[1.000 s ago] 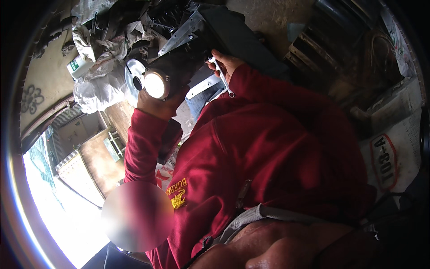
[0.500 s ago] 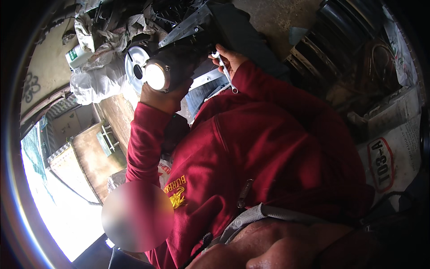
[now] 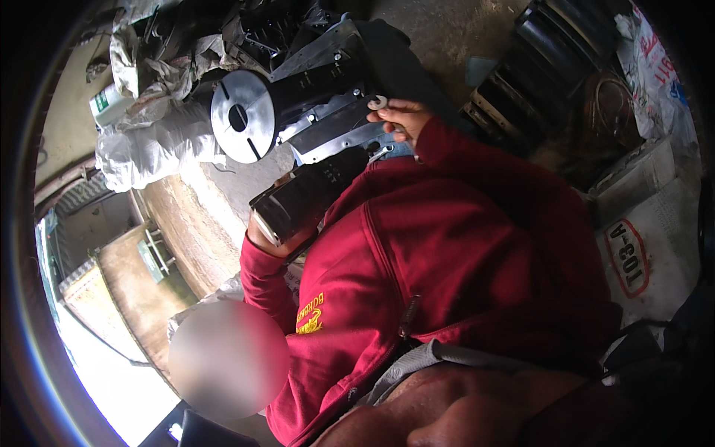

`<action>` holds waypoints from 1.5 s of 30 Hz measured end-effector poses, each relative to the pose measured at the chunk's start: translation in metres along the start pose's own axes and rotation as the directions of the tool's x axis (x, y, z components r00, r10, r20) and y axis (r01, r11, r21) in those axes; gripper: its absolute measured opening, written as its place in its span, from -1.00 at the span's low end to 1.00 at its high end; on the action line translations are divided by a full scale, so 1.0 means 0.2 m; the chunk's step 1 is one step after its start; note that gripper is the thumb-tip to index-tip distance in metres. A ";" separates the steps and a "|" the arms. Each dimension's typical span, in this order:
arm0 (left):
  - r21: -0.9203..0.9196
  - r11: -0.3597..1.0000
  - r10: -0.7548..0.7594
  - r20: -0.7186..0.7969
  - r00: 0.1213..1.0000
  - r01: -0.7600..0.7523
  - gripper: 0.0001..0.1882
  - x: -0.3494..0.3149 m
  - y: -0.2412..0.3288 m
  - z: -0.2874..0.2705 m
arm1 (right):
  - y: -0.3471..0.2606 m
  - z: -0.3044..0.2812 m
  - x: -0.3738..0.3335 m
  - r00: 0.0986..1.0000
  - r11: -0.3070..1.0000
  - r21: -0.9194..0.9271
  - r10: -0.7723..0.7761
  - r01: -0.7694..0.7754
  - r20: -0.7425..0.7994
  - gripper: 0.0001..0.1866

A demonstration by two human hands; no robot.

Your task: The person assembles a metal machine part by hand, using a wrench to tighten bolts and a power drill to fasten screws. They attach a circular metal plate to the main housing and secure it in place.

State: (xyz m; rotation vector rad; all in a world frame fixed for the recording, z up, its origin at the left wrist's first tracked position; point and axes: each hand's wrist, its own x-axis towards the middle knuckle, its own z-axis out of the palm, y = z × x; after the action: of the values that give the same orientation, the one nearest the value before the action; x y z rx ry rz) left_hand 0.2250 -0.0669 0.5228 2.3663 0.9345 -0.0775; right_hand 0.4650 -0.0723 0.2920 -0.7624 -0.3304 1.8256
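My left hand (image 3: 277,240) is closed round the lower left end of a black cylindrical housing (image 3: 316,186), which lies tilted against my front. Most of those fingers are hidden behind it. My right hand (image 3: 406,121) pinches a metal wrench, whose pale rounded end (image 3: 380,102) sticks out beyond the fingertips, apart from the housing. Just above and left of the housing, a silver disc (image 3: 243,117) with a centre hole and slots sits on the end of another black cylinder (image 3: 313,86). Metal plates with bolts (image 3: 328,141) lie between that cylinder and my hands.
Crumpled clear plastic (image 3: 160,145) and a white-and-green container (image 3: 110,106) are at the left. Curved black panels (image 3: 547,56) are stacked at the upper right. A printed white sack (image 3: 648,253) lies at the right, with a plastic bag (image 3: 655,74) beyond it.
My left hand has brought the housing down toward my body and turned its shiny round end away, uncovering the silver disc. My right hand has shifted slightly right and down with the wrench.
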 end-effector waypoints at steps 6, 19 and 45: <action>-0.201 0.952 -0.273 -0.212 0.938 0.232 -0.47 -0.25 -0.41 0.30 | -0.25 0.08 -0.05 0.718 0.538 -0.574 -0.683 0.617 0.132 -0.83; -0.784 -0.113 -0.666 -0.396 0.632 -0.610 0.37 -0.69 -0.96 0.58 | -0.55 0.47 0.39 0.552 -0.230 -0.688 -0.450 0.688 0.702 -0.41; -0.949 -0.312 -0.912 0.287 -0.294 0.043 -0.37 -0.47 -2.31 1.70 | -0.74 0.52 0.17 0.825 0.043 -0.878 -0.366 0.477 0.430 -0.25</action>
State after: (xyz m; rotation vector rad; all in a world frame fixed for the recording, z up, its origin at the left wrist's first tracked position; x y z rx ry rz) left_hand -0.0885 -0.0406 0.0342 -0.0894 2.2392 0.9644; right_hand 0.4995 0.0300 0.4413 -1.2460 -1.7628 0.8154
